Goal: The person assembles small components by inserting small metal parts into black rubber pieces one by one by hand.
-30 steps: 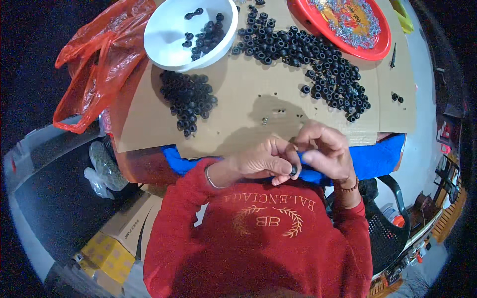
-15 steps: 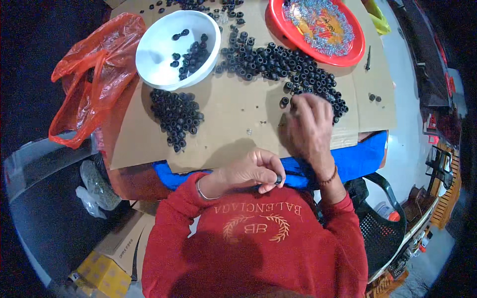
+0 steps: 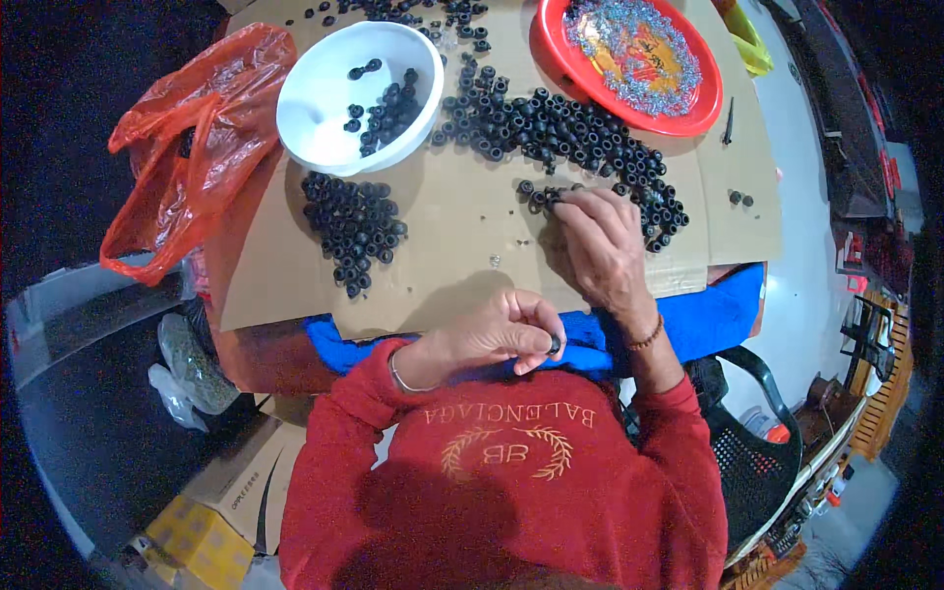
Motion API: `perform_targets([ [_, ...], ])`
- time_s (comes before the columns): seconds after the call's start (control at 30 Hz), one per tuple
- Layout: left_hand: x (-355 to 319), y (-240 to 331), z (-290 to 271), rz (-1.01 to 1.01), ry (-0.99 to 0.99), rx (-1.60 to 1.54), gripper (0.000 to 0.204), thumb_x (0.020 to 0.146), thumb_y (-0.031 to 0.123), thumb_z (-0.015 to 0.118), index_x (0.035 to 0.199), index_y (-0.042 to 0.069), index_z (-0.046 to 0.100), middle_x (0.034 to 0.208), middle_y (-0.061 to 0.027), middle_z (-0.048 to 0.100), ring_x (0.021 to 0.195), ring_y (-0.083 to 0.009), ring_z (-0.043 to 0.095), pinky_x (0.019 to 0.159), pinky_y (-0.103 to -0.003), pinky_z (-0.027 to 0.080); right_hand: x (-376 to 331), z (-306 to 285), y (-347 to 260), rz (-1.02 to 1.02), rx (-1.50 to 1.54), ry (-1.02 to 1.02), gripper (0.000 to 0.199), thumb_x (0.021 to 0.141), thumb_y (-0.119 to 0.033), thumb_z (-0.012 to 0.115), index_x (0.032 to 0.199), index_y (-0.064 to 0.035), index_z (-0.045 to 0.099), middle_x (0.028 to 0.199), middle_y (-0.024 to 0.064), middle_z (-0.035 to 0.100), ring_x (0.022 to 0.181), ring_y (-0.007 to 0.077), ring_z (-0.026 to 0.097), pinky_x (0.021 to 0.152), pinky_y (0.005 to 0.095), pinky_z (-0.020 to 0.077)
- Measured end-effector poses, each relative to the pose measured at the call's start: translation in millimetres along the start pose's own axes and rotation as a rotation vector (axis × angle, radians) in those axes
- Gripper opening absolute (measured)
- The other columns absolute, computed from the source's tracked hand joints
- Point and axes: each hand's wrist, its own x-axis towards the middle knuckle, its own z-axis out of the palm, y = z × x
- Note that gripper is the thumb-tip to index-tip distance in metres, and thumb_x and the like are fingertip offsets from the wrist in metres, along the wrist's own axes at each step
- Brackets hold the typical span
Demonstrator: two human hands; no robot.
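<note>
Near the table's front edge, my left hand (image 3: pixel 506 337) pinches a small round black part (image 3: pixel 554 345) between thumb and fingers. My right hand (image 3: pixel 602 236) reaches over the cardboard, its fingertips at several black ring-shaped parts (image 3: pixel 537 199) beside the main pile. Whether it grips one of them is hidden by the fingers. The large pile of black ring-shaped parts (image 3: pixel 590 136) spreads behind and to the right of that hand. A smaller heap of black parts (image 3: pixel 352 228) lies to the left, in front of the white bowl (image 3: pixel 295 108), which holds some more.
A red plate (image 3: pixel 551 59) of small clear pieces stands at the back right. Left of the bowl lies a crumpled red plastic bag (image 3: pixel 211 128). A thin dark tool (image 3: pixel 729 120) and two black parts (image 3: pixel 741 199) rest at the right. Blue cloth (image 3: pixel 708 307) covers the front edge.
My right hand has shifted left, and several black parts now sit at its fingertips, apart from the main pile. The left hand stays in place with its black part.
</note>
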Motion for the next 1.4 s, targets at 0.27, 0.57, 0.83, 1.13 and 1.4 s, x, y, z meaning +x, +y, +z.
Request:
perform_targets([
  [0.27,0.0,3.7,2.4,-0.026,0.033,0.029,0.012,0.079,0.003,0.064,0.090,-0.001,0.060,0.080,-0.0165,0.059,0.055,-0.0162,0.056,0.048,-0.025,0.047,-4.1,-5.3,6.6,0.079,-0.071,0.077,0.021,0.069,0.002,0.063,0.089,-0.0050,0.061,0.089,0.0093,0.057,0.087,0.0282,0.053,0.076,0.0372,0.0423],
  [0.57,-0.6,4.6,-0.7,-0.010,0.008,0.001,0.016,0.079,0.008,0.066,0.091,0.000,0.061,0.080,-0.0151,0.060,0.055,-0.0150,0.055,0.049,-0.025,0.047,38.3,3.5,15.6,0.122,-0.207,-0.022,0.013,0.071,-0.012,0.065,0.084,-0.0107,0.062,0.077,0.0033,0.054,0.076,0.0228,0.050,0.067,0.0360,0.0378],
  [0.83,0.2,4.7,-0.3,0.017,0.017,0.012,0.017,0.079,0.008,0.067,0.093,0.000,0.061,0.081,-0.0152,0.060,0.055,-0.0149,0.055,0.049,-0.025,0.046,57.5,13.9,18.7,0.061,-0.320,-0.256,0.011,0.070,-0.016,0.063,0.081,-0.0137,0.063,0.074,0.0013,0.053,0.078,0.0214,0.052,0.066,0.0361,0.0389],
  [1.13,-0.1,1.8,-5.6,0.056,0.006,0.018,0.019,0.080,0.011,0.067,0.093,0.000,0.059,0.083,-0.0155,0.060,0.058,-0.0149,0.055,0.048,-0.025,0.046,32.7,-21.3,-3.7,0.261,0.412,-0.213,0.013,0.073,-0.002,0.064,0.085,-0.0052,0.059,0.084,0.0032,0.062,0.071,0.0140,0.059,0.061,0.0275,0.0463],
  [1.4,-0.9,10.6,-4.6,0.143,0.066,0.035,0.023,0.079,0.018,0.069,0.092,0.001,0.059,0.083,-0.0147,0.060,0.057,-0.0138,0.054,0.047,-0.025,0.045,-15.9,-20.5,-17.6,0.788,1.170,-0.103,0.023,0.080,0.005,0.060,0.103,0.0012,0.062,0.089,0.0081,0.063,0.081,0.0136,0.061,0.074,0.0251,0.0508],
])
